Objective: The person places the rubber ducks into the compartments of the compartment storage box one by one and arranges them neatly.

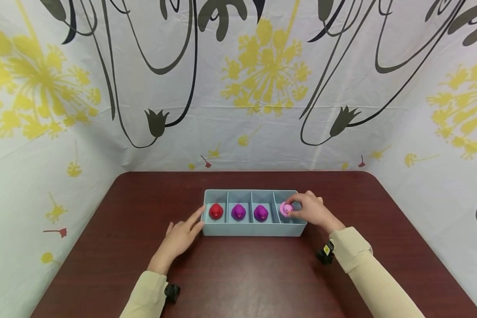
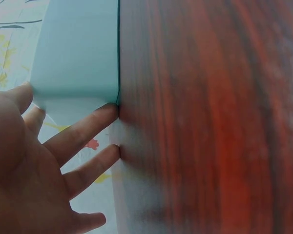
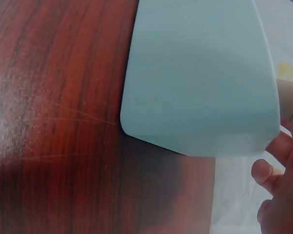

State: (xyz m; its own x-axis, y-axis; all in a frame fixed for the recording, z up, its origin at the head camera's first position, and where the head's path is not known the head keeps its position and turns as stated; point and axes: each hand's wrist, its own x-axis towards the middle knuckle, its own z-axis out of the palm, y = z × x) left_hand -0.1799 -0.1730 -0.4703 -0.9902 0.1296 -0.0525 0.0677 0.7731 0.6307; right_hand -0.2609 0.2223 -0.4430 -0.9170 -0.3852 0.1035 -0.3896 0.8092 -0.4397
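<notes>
A pale blue-grey box (image 1: 252, 229) with a row of compartments lies across the table. A red toy duck (image 1: 216, 211) sits in its leftmost compartment. Two purple toy ducks, a left one (image 1: 238, 212) and a right one (image 1: 261, 213), occupy the middle compartments. My right hand (image 1: 311, 209) pinches a small pink toy duck (image 1: 286, 209) between thumb and finger, at the rightmost compartment. In the right wrist view the box wall hides that duck. With fingers spread and fairly straight, my left hand (image 1: 179, 238) touches the left end of the box, as the left wrist view also shows.
The dark red-brown wooden table (image 1: 246, 274) extends around the box on every side. A white cloth (image 1: 222, 132) printed with yellow flowers and grey stems hangs behind the table and along both sides.
</notes>
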